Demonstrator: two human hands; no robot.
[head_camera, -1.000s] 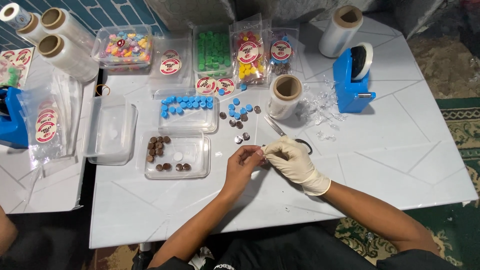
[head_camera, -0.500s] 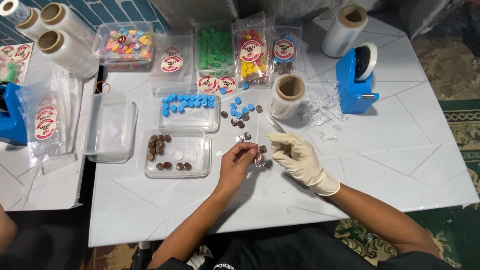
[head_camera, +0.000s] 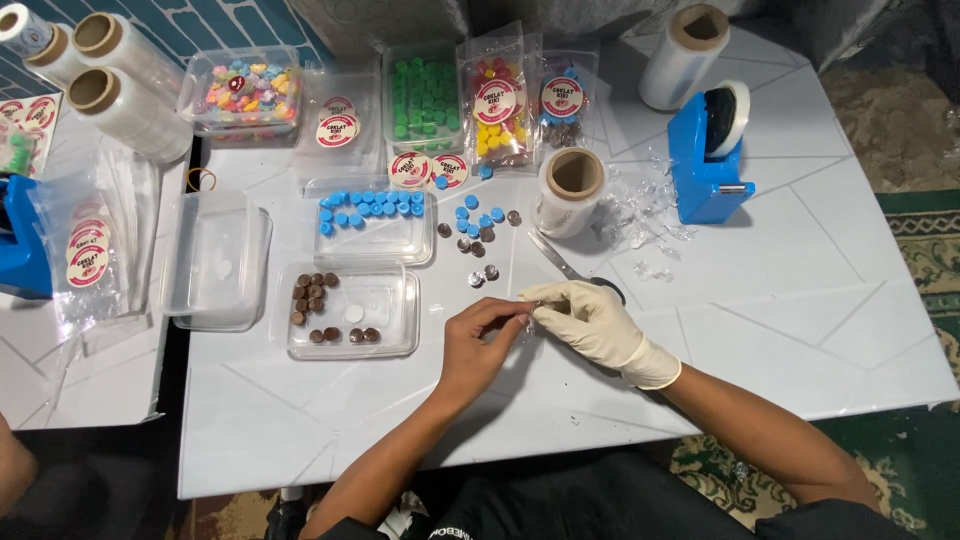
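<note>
Right hand (head_camera: 600, 325) in thin cream latex glove, matt; left hand (head_camera: 482, 340) bare. White table (head_camera: 800, 330) smooth, faintly glossy. Clear plastic trays (head_camera: 390, 340) shiny. Blue plastic tape dispenser (head_camera: 700, 170) glossy. Steel scissors (head_camera: 555, 258) bright.

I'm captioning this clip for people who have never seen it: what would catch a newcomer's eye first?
The two hands meeting mid-table: the bare left hand and white-gloved right hand pinch something too small to identify. Behind them lie a tray of blue pieces, a tray of brown pieces and loose pieces. A blue tape dispenser stands far right, with film rolls at far left.
</note>
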